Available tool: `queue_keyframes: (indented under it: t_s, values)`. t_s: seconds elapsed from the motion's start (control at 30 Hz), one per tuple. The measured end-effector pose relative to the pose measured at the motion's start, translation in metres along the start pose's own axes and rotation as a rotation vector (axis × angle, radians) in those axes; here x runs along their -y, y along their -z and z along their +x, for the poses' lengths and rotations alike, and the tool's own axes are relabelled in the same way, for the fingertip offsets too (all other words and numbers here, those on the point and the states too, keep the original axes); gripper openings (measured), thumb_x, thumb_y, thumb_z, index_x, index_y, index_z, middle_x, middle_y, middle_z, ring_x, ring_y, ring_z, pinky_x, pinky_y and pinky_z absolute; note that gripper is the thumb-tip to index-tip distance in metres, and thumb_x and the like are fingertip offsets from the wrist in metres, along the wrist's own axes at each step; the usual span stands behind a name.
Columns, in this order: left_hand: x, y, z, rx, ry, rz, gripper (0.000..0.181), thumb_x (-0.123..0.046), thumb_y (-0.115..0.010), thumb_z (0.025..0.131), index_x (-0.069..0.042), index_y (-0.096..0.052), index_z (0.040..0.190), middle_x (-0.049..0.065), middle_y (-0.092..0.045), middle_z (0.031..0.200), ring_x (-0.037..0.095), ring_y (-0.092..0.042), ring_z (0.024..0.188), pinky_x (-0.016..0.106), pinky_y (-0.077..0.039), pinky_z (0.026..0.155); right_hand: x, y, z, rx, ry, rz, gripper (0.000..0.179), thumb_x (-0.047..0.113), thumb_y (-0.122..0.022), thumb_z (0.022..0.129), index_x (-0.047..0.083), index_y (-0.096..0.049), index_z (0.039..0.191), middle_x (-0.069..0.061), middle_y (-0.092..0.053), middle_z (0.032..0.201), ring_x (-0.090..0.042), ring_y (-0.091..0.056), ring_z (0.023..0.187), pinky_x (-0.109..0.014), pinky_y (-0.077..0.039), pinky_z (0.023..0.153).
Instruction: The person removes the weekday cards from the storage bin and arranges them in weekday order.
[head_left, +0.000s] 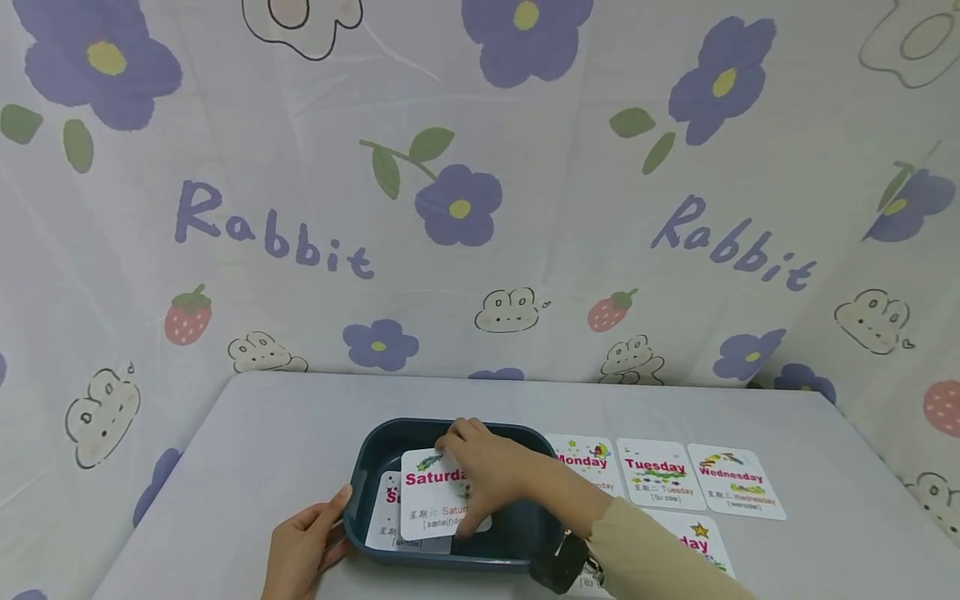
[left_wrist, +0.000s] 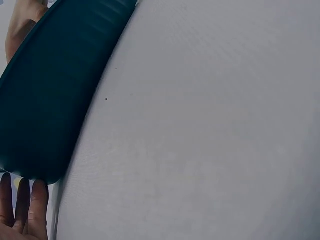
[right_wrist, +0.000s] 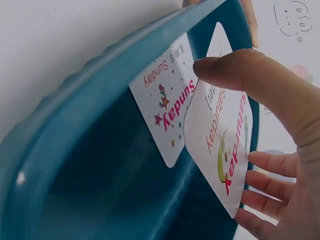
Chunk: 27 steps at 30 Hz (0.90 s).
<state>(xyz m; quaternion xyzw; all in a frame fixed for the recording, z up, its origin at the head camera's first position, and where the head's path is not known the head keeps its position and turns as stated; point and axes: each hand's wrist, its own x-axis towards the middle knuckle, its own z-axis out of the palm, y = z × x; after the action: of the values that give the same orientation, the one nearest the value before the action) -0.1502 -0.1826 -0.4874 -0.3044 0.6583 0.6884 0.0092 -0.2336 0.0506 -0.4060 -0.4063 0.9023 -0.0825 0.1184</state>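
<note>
A dark teal plastic bin [head_left: 480, 563] stands on the table. My left hand [head_left: 303, 542] is at its left end; in the left wrist view straight fingers [left_wrist: 37, 210] touch the bin's outer wall. My right hand [head_left: 487, 467] reaches into the bin and holds the "Saturday" card [head_left: 431, 504] by opposite edges, its thumb [right_wrist: 220, 70] on one edge and the fingers on the other. The card is tilted in the right wrist view. Under and beside it, the "Sunday" card [right_wrist: 165, 100] lies in the bin, partly covered.
To the right of the bin lie a "Monday" card [head_left: 588, 462], a "Tuesday" card [head_left: 660, 473] and a "Wednesday" card [head_left: 737, 481]. Nearer, a card with a star [head_left: 701, 542] and another card are partly hidden by the right sleeve [head_left: 660, 550]. A patterned cloth hangs behind the table.
</note>
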Motion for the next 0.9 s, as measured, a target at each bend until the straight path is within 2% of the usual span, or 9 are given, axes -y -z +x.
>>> queue_keyframes:
  t_s: [0.5,0.9]
  values:
    - [-0.002,-0.001,-0.002,0.009,-0.002,0.015,0.075,-0.053,-0.074,0.069,0.011,-0.059,0.105,0.01,-0.069,0.084,0.016,-0.068,0.069,0.032,-0.056,0.062,-0.01,0.012,-0.02,-0.033,-0.022,-0.01,0.093,0.047,-0.085,0.053,0.009,-0.046,0.128,-0.004,-0.043,0.121,-0.015,-0.038,0.104,-0.03,-0.046,0.09]
    - [-0.001,-0.001,-0.001,0.007,-0.004,0.004,0.075,-0.051,-0.074,0.069,0.012,-0.058,0.106,0.011,-0.069,0.083,0.017,-0.068,0.068,0.032,-0.056,0.061,-0.027,0.021,-0.044,-0.04,-0.101,0.002,0.096,0.046,-0.085,0.051,0.008,-0.045,0.129,-0.005,-0.044,0.123,-0.017,-0.039,0.108,-0.036,-0.049,0.09]
